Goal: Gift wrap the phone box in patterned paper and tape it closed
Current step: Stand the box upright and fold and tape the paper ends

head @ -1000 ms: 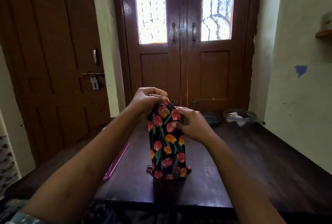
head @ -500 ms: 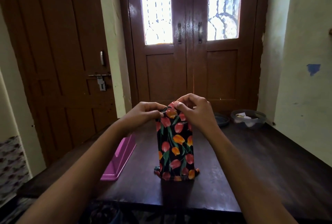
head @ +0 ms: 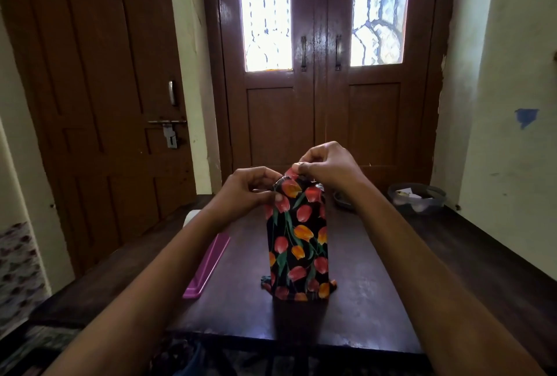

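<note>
Standing the phone box [head: 297, 243] on its short end in the middle of the table [head: 376, 300] makes sense to me. It puts the unfinished top end right where both hands can get at it. The folded paper at the bottom end gets squashed under the weight, and you can see it splaying out a bit at the base. The black tulip patterned paper [head: 301, 267] covers the whole face toward the camera.

Taking the box as the centre of the dial, the left hand [head: 247, 191] is at about 10 o'clock. Its thumb and fingertips pinch the paper at the upper left corner, which looks like it's meant to keep that side tuck from springing open and to steady the box. The right hand [head: 328, 169] sits at 12 o'clock with curled fingers pinching the top flap right at its peak. I'd guess it's creasing the flap before folding it down. I can't see tape on either hand, so my read is the top end is at the folding stage, not the taping one.

Other stuff:
- A pink tray [head: 208, 264] lies at 9 o'clock, just beside the left forearm.
- A clear bowl [head: 417, 197] with bits in it is well off at 2 o'clock by the wall.
- A small dark dish [head: 342, 199] is at 1 o'clock behind the right wrist.

One risk as I see it is that the box is tall and narrow, so a hard push on that flap could topple it.
</note>
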